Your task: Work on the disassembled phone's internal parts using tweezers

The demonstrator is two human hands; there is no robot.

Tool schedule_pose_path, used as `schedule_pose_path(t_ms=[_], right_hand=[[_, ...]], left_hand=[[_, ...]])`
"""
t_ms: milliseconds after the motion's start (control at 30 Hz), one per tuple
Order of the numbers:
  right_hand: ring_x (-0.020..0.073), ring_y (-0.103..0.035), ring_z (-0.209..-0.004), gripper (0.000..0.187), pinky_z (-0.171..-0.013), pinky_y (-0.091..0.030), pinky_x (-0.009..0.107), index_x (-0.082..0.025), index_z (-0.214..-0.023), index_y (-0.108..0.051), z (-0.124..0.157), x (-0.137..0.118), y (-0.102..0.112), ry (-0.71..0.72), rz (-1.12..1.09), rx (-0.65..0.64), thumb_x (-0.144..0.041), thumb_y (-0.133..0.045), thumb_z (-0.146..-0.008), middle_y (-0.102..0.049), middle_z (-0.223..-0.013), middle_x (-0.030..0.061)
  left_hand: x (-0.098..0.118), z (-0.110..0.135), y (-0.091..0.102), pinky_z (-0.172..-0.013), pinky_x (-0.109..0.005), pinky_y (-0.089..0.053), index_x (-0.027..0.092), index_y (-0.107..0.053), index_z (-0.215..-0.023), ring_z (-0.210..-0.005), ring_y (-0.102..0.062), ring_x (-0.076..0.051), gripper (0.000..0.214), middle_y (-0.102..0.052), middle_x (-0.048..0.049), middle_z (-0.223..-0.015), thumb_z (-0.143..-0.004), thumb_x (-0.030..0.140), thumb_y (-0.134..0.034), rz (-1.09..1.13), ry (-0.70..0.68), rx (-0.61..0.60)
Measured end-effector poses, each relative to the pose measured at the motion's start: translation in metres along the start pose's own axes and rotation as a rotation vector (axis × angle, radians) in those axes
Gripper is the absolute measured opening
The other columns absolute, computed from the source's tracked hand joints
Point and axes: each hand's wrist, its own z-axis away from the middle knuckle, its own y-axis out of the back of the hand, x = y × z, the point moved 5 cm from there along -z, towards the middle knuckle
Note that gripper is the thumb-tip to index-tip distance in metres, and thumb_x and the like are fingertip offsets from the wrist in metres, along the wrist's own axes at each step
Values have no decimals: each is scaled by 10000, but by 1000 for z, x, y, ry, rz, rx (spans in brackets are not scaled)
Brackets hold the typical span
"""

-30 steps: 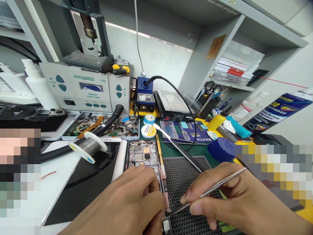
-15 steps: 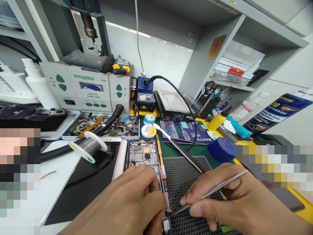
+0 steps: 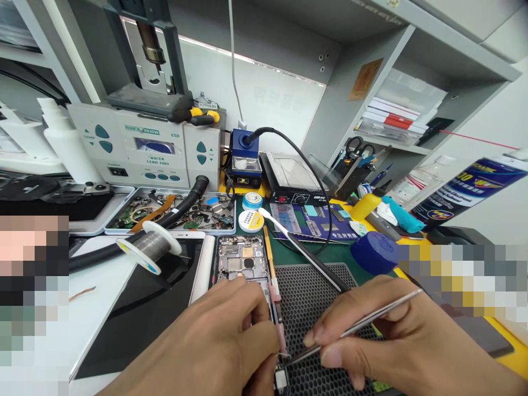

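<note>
Nearest the camera, the left hand (image 3: 214, 341) lay curled over the lower part of the opened phone (image 3: 241, 259), gripping its right edge. The right hand (image 3: 396, 341) pinched metal tweezers (image 3: 363, 323) between thumb and forefinger, their tips touching that edge. Under them lay a black honeycomb mat (image 3: 307, 294). Farther off sat a solder spool (image 3: 148, 246), a parts tray (image 3: 136, 212) and a hot-air rework station (image 3: 144, 151).

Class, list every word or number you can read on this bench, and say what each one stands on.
"QUICK 861DW" and "ESD": station, along the top.
"QUICK LEAD FREE": station, under its screen.
"30": tube; its other print is blurred.
Tin, blue card, sticker: too small to read.
</note>
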Motion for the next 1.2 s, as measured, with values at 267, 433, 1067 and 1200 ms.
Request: schedule_pose_path(t_ms=[267,433,1067,1200], right_hand=[[147,-561,-601,266,-564,-571,234,-232,-892,-909,1,-1,1,14,31,-10,-495,-889,-858,-681,-627,34],[136,-532,-583,254,-549,-547,221,-242,-885,-909,0,1,0,19,36,-5,-494,-888,-860,-671,-607,26],[139,-566,-590,276,-563,-573,229,-222,-889,-903,1,-2,2,-2,55,13,-495,-900,-848,-678,-618,22],[140,-575,-584,275,-535,-572,229,-216,-890,-907,1,-4,1,25,42,6,-489,-900,-855,-722,-676,38]], left_hand=[[-2,-2,-1,-658,-269,-416,230,-643,-815,-735,-547,-169,274,-577,-5,-811,-928,57,-463,-2,-11,6],[-1,-1,-1,-640,-271,-411,229,-645,-823,-734,-539,-177,253,-576,-10,-811,-916,49,-492,10,-15,11],[-2,0,-1,-646,-270,-410,235,-646,-835,-745,-536,-174,241,-571,-8,-838,-933,83,-486,45,21,-6],[-1,-1,-1,-649,-263,-421,233,-635,-823,-748,-547,-172,231,-576,-4,-839,-913,54,-519,23,17,-18]])
